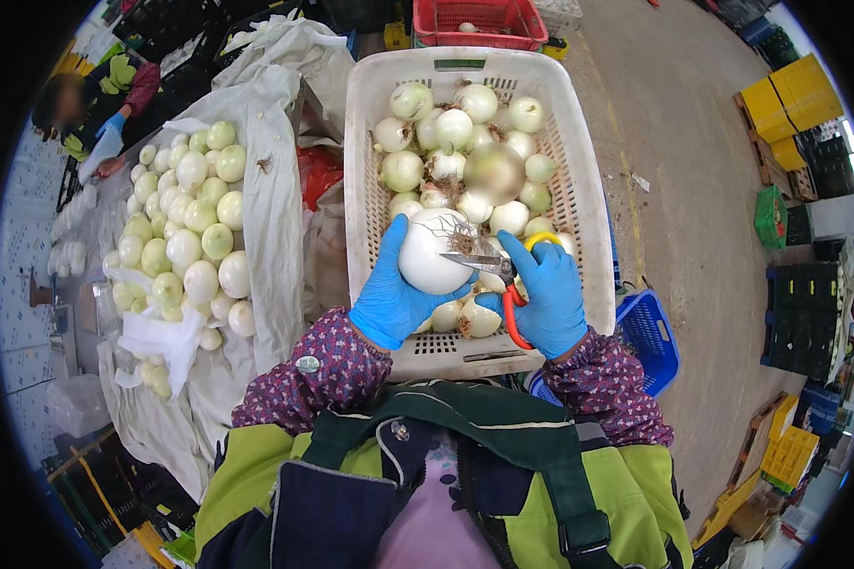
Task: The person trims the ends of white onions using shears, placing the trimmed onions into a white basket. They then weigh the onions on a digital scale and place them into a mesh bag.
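Observation:
My left hand (406, 299), in a blue glove, holds a large white onion (430, 259) with its root end turned to the right. Dry brown roots (462, 240) hang from that end. Gloved in the same blue, my right hand (551, 295) grips scissors (514, 302) with a red and yellow handle. Their metal blades (477, 262) lie against the onion beside the roots; whether they are parted is hard to tell. Beneath both hands stands a white plastic crate (591, 213) with several onions (402, 171) inside, some with roots and dry skin on.
At left, a pile of peeled onions (185, 213) lies on a table covered with pale sheeting (274, 213). A co-worker (117, 92) stands beyond it. A red crate (480, 39) is behind the white one; a blue basket (647, 341) sits at right on the concrete floor (704, 284).

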`<state>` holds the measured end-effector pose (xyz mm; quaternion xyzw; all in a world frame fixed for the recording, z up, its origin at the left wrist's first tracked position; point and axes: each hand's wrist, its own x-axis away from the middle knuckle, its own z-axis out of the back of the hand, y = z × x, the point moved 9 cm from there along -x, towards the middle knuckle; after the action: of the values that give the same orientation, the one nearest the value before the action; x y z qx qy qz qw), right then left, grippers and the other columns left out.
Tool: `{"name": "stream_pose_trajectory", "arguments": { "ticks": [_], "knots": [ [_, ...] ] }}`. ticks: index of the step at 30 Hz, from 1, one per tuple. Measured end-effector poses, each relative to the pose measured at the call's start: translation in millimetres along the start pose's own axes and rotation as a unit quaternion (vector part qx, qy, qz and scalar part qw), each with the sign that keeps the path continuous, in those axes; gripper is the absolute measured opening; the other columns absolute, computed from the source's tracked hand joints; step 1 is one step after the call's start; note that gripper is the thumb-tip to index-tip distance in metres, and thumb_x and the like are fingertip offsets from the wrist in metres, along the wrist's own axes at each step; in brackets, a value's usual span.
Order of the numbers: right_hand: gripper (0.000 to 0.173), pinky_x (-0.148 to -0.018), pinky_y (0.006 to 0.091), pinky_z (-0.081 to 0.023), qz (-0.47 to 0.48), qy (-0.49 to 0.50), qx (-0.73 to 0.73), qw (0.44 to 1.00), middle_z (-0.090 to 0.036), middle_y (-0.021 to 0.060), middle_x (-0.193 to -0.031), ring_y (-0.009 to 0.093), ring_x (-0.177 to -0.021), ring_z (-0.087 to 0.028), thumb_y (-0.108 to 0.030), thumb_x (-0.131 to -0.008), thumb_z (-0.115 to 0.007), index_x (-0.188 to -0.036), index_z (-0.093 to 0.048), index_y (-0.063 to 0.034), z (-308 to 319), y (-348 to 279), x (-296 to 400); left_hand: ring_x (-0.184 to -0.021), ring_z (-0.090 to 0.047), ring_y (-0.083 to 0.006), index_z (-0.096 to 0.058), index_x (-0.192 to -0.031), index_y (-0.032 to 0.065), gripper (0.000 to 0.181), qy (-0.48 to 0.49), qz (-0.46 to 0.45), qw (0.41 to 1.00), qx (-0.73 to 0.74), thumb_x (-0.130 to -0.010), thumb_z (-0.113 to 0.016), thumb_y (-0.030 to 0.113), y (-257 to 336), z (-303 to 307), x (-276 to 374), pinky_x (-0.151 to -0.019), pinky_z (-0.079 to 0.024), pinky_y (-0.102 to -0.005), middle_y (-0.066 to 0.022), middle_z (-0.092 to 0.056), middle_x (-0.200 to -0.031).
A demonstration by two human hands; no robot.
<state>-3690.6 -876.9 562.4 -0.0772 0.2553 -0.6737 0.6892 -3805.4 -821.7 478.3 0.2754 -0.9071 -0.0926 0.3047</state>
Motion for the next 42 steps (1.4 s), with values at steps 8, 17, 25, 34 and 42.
{"name": "stream_pose_trajectory", "arguments": {
  "ticks": [8, 17, 25, 34, 42],
  "knots": [
    [0.06, -0.052, 0.0363, -0.043, 0.008, 0.022, -0.068, 0.997, -0.053, 0.012, -0.071, 0.029, -0.059, -0.053, -0.031, -0.067, -0.075, -0.118, -0.053, -0.0074, -26, 17, 3, -0.099, -0.055, -0.0327, -0.046, -0.123, 0.013, 0.067, 0.049, -0.009, 0.999, 0.011, -0.079, -0.048, 0.063, 10, 11, -2, -0.075, -0.05, -0.0439, -0.0132, -0.054, -0.115],
    [0.041, -0.055, 0.016, -0.034, -0.305, -0.009, -0.418, 0.856, -0.043, -0.0058, -0.078, 0.003, -0.065, -0.042, 0.002, -0.082, -0.052, -0.123, -0.048, -0.0018, -72, 59, -3, -0.11, -0.049, -0.038, -0.039, -0.13, 0.0092, 0.062, -0.015, -0.139, 0.989, 0.051, -0.085, -0.048, 0.051, 110, 76, 24, -0.086, -0.046, -0.0499, -0.0159, -0.048, -0.125],
    [0.032, -0.053, 0.0144, -0.032, -0.374, 0.001, -0.344, 0.861, -0.049, -0.0043, -0.08, 0.0, -0.062, -0.04, -0.012, -0.089, -0.053, -0.119, -0.05, -0.0028, -83, 116, 45, -0.108, -0.05, -0.0197, -0.04, -0.127, 0.0019, 0.056, 0.173, -0.522, 0.705, -0.448, -0.08, -0.065, 0.02, 409, 297, 112, -0.09, -0.045, -0.0348, -0.011, -0.05, -0.122],
    [0.032, -0.049, 0.0153, -0.033, -0.398, 0.058, -0.317, 0.859, -0.045, -0.006, -0.068, 0.001, -0.056, -0.04, -0.015, -0.091, -0.053, -0.12, -0.05, -0.0032, -72, 125, 56, -0.088, -0.055, -0.0237, -0.053, -0.112, 0.0035, 0.029, 0.286, -0.448, 0.839, -0.118, -0.087, -0.05, 0.019, 449, 315, 28, -0.071, -0.049, -0.0317, -0.013, -0.055, -0.105],
    [0.034, -0.051, 0.0143, -0.032, -0.413, 0.062, -0.41, 0.811, -0.046, -0.007, -0.072, 0.0, -0.058, -0.04, -0.015, -0.088, -0.056, -0.121, -0.051, -0.0054, -80, 104, 59, -0.084, -0.062, -0.0224, -0.059, -0.105, -0.0026, 0.054, 0.094, -0.22, 0.669, -0.704, -0.074, -0.067, 0.04, 148, 10, -220, -0.075, -0.048, -0.0326, -0.0162, -0.064, -0.091]
  ]
}}
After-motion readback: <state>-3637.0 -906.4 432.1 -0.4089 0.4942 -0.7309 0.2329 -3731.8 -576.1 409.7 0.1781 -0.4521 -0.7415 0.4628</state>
